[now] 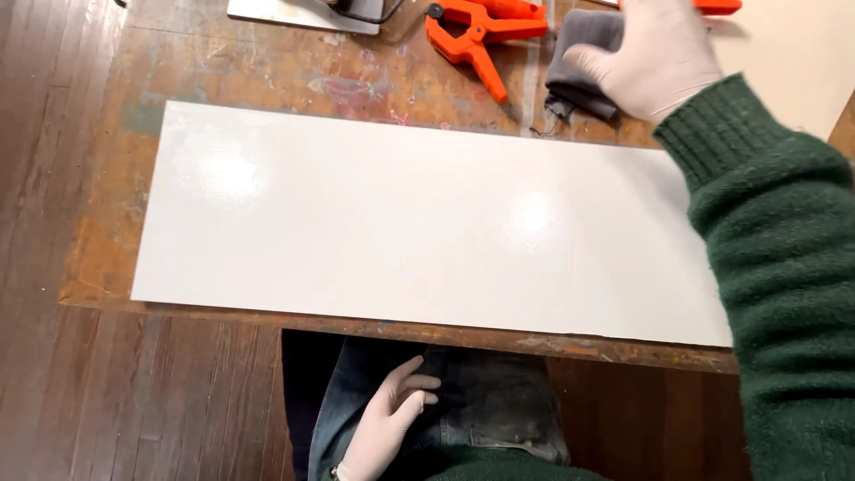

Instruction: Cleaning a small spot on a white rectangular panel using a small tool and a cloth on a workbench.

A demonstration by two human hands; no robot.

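Note:
A large glossy white panel [419, 223] lies flat on a worn wooden table [258, 76]. My right hand [655, 58], in a pale glove with a green sweater sleeve, reaches over the panel's far right corner and rests on a folded grey cloth [579, 62]; whether the fingers grip it is unclear. My left hand [392, 419], also gloved, lies open on my lap on blue jeans, below the table's front edge, holding nothing.
An orange spring clamp [481, 31] lies at the back of the table, left of the cloth. A second orange piece [717, 6] shows at the top edge. Another white board [303, 13] sits at the top, a pale sheet [793, 62] at right. Wooden floor lies left.

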